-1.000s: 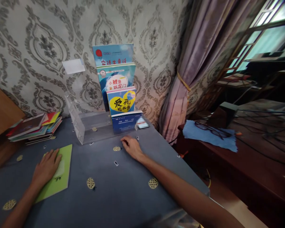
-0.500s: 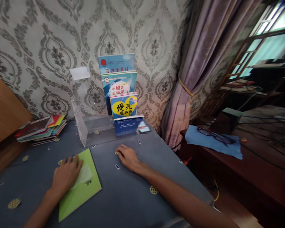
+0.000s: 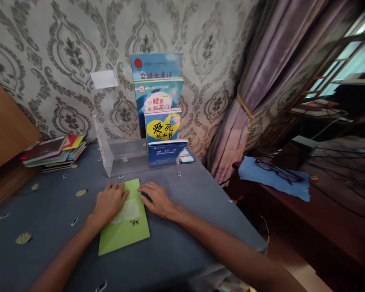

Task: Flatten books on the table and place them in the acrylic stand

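A light green book (image 3: 124,235) lies flat on the dark tablecloth, with a pale printed panel and small black lettering on its upturned cover. My left hand (image 3: 110,202) rests over its left side, fingers laid out and thumb on the cover. At the book's upper right edge is my right hand (image 3: 156,199), its thumb and fingers apart and the fingertips by the edge. Beyond both hands stands a clear acrylic rack (image 3: 109,162). Its right side holds upright books in steps, including a dark blue book (image 3: 163,156) in front and a blue-and-yellow book (image 3: 162,127) behind it.
A stack of thin books (image 3: 56,151) sits at the back left beside a wooden panel (image 3: 9,125). To the right, eyeglasses (image 3: 276,172) lie on a blue cloth (image 3: 249,172) on a dark red surface, near tangled cables. A curtain (image 3: 231,134) hangs behind the table's right edge.
The green book has slid to the right under my left hand. My right hand, earlier on the bare tablecloth, now meets the book's right edge. The view has shifted slightly.
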`<state>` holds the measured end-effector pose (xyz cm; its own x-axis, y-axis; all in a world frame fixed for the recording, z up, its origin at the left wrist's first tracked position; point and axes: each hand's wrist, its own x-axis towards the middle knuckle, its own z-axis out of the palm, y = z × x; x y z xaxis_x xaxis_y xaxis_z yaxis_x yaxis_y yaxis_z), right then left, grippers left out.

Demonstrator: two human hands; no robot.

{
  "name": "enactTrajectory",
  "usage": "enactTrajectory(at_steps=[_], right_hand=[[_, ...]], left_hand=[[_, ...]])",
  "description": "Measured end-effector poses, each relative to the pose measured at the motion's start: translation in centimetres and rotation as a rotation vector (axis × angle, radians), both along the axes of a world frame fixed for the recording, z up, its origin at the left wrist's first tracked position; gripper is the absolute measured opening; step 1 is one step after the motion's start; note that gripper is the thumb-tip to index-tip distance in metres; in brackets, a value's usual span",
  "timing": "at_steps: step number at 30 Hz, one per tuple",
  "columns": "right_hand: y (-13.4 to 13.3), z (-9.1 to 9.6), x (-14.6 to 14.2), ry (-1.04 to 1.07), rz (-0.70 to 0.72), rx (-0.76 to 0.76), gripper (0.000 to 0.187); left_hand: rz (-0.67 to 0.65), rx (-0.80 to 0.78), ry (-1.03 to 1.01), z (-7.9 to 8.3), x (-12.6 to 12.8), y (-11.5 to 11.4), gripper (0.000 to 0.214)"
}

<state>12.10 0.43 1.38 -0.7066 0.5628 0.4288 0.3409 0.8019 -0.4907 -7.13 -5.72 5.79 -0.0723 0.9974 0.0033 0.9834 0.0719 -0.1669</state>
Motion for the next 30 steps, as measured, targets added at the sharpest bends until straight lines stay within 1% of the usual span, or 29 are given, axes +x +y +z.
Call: enactTrajectory(at_steps=[4, 7, 10, 14, 17, 19, 24, 30], right_hand=[[-0.5, -0.1, -0.9, -0.035, 0.072, 0.021, 0.031], [-0.7, -0.2, -1.9, -0.089, 0.139, 0.051, 0.039], [-0.8, -0.3, -2.8, -0.159, 0.156, 0.057, 0.044], [-0.3, -0.5, -3.3, -0.233, 0.091, 0.027, 0.046], [0.6, -0.8, -2.8, -0.24, -0.005, 0.0, 0.046], [1.2, -1.1, -2.2, -0.226, -0.044, -0.005, 0.045], [2.0, -1.4, -1.1, -0.212, -0.06, -0.025, 0.043], [1.9, -1.4, -1.2, -0.21, -0.05, -0.029, 0.041]], left_hand=[[-0.069, 0.055, -0.068, -0.3, -0.4, 0.1, 0.036], [-0.104, 0.105, -0.106, -1.1, -1.0, 0.0, 0.035], [-0.132, 0.137, -0.131, -1.8, -1.6, -0.1, 0.036], [-0.159, 0.147, -0.143, -2.2, -1.8, -0.1, 0.038], [-0.156, 0.138, -0.126, -2.2, -1.7, -0.2, 0.04], [-0.153, 0.132, -0.124, -2.2, -1.6, -0.3, 0.04], [-0.142, 0.171, -0.152, -2.7, -1.7, -0.3, 0.041], [-0.152, 0.199, -0.151, -3.2, -1.7, -0.2, 0.042]])
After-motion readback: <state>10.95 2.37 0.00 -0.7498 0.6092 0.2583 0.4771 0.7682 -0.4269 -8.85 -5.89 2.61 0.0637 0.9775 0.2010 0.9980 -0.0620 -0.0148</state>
